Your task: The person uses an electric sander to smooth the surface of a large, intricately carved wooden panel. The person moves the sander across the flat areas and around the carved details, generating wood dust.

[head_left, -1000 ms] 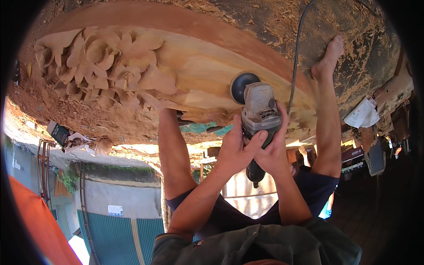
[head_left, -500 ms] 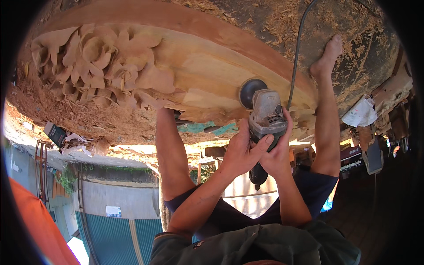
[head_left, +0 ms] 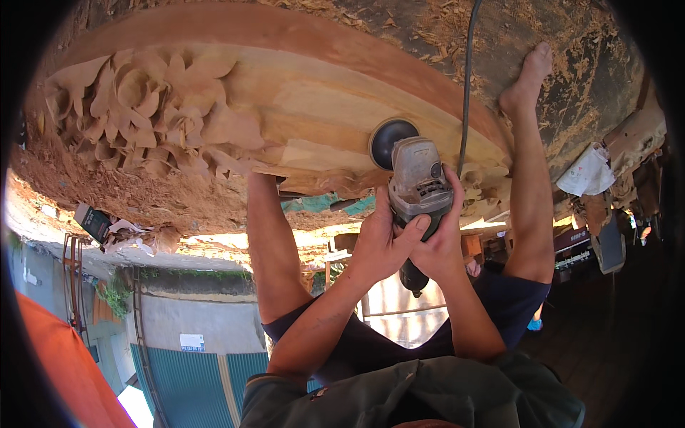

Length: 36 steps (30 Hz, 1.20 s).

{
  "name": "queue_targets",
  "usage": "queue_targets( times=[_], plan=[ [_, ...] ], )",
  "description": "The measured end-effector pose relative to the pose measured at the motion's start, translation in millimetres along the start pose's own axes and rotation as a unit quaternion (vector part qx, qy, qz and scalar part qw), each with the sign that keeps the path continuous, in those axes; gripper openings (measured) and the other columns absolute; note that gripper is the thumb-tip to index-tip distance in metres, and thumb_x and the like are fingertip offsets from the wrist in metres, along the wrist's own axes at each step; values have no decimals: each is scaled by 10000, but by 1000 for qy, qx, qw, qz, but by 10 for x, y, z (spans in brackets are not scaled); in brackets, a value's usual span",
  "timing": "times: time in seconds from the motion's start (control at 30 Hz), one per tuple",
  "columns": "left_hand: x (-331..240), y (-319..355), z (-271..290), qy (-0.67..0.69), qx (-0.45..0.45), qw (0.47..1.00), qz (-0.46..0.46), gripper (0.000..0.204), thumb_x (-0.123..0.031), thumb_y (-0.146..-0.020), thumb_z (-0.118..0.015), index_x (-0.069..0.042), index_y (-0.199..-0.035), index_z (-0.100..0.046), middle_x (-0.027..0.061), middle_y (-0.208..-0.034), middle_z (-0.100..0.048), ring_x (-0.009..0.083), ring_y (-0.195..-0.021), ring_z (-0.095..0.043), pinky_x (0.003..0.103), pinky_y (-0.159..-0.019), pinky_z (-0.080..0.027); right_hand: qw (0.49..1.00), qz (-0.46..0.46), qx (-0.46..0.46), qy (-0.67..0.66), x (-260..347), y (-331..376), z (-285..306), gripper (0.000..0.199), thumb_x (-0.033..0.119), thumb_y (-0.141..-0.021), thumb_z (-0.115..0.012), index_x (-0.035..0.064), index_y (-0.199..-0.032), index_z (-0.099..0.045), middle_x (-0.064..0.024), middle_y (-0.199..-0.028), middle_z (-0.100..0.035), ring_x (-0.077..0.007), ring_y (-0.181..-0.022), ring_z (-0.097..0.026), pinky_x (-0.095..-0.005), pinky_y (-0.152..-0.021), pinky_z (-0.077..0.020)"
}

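Both my hands grip a dusty angle grinder (head_left: 419, 175) between my knees. My left hand (head_left: 385, 239) wraps its body from the left side, and my right hand (head_left: 442, 228) closes round it from the right. At the tool's front, a dark round disc (head_left: 392, 141) lies against, or just over, the smooth pale part of a long carved wooden piece (head_left: 307, 107); whether they touch I cannot tell. Carved flowers and leaves (head_left: 143, 107) stand out in relief at the piece's left end. The grinder's rear end (head_left: 412, 278) points back towards me.
A dark cable (head_left: 467, 93) runs over the wood and the shaving-covered ground (head_left: 571, 135). My bare right foot (head_left: 526, 78) rests beside the piece. A small dark box (head_left: 93, 222) lies at the left, and a white bag (head_left: 589, 171) sits among wood pieces at the right.
My hands have moved the grinder a little to the left and slightly up along the smooth wood. More of the disc's face shows now, and the cable has shifted left with it.
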<state>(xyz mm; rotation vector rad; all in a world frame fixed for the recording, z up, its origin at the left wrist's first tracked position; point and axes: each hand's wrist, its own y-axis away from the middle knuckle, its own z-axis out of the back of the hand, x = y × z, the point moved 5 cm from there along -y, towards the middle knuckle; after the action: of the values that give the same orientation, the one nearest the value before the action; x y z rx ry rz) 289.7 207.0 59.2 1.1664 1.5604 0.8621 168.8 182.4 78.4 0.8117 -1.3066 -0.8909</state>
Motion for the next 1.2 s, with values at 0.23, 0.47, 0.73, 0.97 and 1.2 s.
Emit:
queue_targets(
  times=[0.23,0.47,0.73,0.97,1.2],
  plan=[
    [-402,1,548,105,-91,988,-64,688,-299,-1044,-678,56,-1523,-333,164,-1367,-616,187,-1223,-599,324,-1045,-480,993,29,112,34,461,-357,-529,1076,137,-849,-845,69,-1644,-123,-243,-1417,-586,-318,-1301,-618,-436,-1103,-479],
    [-105,-65,18,-2,-20,1000,-2,688,-309,-1017,-712,39,-1483,-343,131,-1147,-697,138,-915,-671,276,-778,-536,999,-27,7,-34,17,-37,3,1084,58,-828,-839,73,-1642,-124,-217,-1425,-579,-293,-1300,-616,-411,-1110,-476],
    [43,-141,-102,-94,12,995,10,636,-365,-995,-736,55,-1326,-391,172,-851,-707,156,-646,-680,301,-587,-524,996,-22,-32,-80,-234,62,148,1103,23,-842,-814,77,-1652,-67,-193,-1482,-513,-268,-1359,-553,-407,-1151,-432],
    [-111,-189,-139,-131,66,985,89,596,-279,-1040,-672,53,-1451,-397,179,-1243,-673,167,-1127,-619,333,-977,-511,995,-20,-64,-78,-285,78,165,1114,21,-848,-810,84,-1657,-48,-188,-1479,-500,-260,-1345,-554,-403,-1147,-434],
    [-206,-184,-102,-135,57,982,118,615,-304,-1024,-697,59,-1423,-400,201,-1146,-701,193,-1004,-667,339,-880,-532,997,-10,-53,-63,-211,50,132,1118,11,-844,-808,94,-1659,-47,-189,-1475,-502,-259,-1333,-559,-400,-1139,-439]
  ],
)
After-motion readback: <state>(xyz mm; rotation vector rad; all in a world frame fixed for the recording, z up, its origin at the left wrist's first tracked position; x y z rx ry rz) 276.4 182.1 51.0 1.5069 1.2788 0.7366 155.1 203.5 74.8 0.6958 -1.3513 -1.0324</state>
